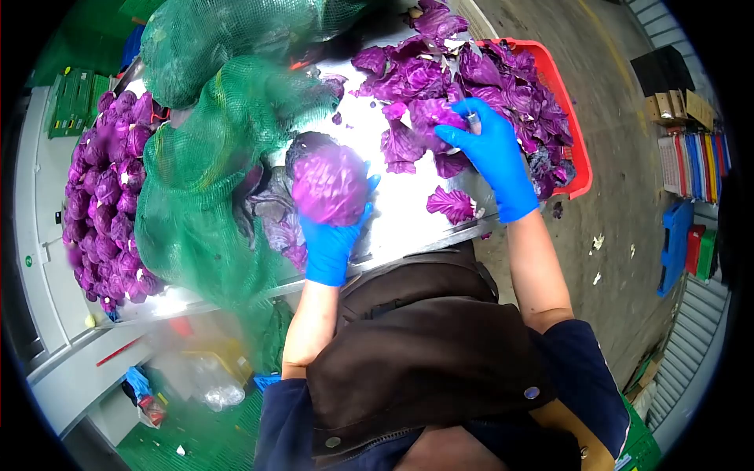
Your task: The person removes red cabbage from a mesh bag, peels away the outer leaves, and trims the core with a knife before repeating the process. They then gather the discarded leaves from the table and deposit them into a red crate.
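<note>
My left hand (334, 243), in a blue glove, is closed around a red cabbage (334, 185) from below and holds it above the metal table (400, 208). My right hand (495, 153), also gloved in blue, is at the cabbage leaves on the right. Its thumb and fingers curl around a small pale, silvery thing (473, 122) that I cannot make out. A loose purple leaf (433, 115) lies right at its fingertips. Dark outer leaves (275, 206) rest beside the held cabbage. One torn leaf (452, 205) lies alone near the table's front edge.
A red crate (577, 137) heaped with leaves stands at the table's right end. Green net sacks (208, 169) cover the table's left part. Many whole red cabbages (106, 204) are piled farther left. Leaf scraps (598, 242) dot the floor, and coloured boards (695, 166) stand at far right.
</note>
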Tool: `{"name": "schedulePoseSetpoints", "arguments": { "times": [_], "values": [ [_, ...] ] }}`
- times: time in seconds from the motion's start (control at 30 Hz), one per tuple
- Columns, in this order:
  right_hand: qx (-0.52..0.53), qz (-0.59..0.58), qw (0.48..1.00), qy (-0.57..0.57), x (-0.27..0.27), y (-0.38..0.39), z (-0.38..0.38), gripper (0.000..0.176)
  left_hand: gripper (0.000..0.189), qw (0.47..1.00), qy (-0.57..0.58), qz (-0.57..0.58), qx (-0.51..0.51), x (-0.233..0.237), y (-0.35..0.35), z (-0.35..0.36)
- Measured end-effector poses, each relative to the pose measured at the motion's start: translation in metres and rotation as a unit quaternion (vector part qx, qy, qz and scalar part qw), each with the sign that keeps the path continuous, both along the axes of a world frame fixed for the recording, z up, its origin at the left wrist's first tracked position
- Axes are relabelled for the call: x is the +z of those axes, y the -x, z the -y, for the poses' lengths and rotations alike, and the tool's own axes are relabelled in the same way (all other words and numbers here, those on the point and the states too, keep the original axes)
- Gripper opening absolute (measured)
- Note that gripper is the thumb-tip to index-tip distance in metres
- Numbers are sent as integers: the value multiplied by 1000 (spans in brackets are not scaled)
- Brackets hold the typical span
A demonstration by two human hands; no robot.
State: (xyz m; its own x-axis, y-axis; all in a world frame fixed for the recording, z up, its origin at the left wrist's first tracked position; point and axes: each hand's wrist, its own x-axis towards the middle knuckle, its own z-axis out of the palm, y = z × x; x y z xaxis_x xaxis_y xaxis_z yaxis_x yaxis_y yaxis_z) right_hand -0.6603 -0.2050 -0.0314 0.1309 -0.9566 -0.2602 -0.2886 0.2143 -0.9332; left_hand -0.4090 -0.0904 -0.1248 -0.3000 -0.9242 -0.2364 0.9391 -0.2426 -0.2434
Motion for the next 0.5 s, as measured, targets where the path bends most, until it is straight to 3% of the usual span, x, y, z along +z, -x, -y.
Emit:
{"name": "schedulePoseSetpoints", "arguments": {
  "times": [0.03,0.13,0.2,0.23,0.3,0.37,0.4,0.43,0.47,0.5],
  "values": [
    [0,-47,991,126,-9,-2,-1,61,72,999,-10,52,3,6,1,2],
    [133,50,980,143,-23,-27,-16,84,74,963,-90,252,44,28,8,11],
    [189,113,974,63,-19,-49,-33,87,78,976,-75,194,66,47,11,11],
    [166,172,971,9,-16,-51,-33,78,80,981,-68,165,76,55,11,7],
    [102,291,947,-93,-10,-55,-34,65,90,932,105,348,7,41,-27,-8],
    [125,370,910,-136,-28,-61,-32,48,97,789,19,614,27,66,-27,0],
    [115,353,908,-194,-34,-66,-34,49,104,784,80,599,142,62,-21,6],
    [104,333,903,-252,-30,-74,-36,53,108,780,90,602,144,69,-17,11],
    [121,269,931,-214,-20,-80,-41,57,111,777,101,604,146,75,-13,16],
    [163,273,922,-220,-20,-87,-42,59,113,782,91,605,120,77,-15,16]
  ]
}}
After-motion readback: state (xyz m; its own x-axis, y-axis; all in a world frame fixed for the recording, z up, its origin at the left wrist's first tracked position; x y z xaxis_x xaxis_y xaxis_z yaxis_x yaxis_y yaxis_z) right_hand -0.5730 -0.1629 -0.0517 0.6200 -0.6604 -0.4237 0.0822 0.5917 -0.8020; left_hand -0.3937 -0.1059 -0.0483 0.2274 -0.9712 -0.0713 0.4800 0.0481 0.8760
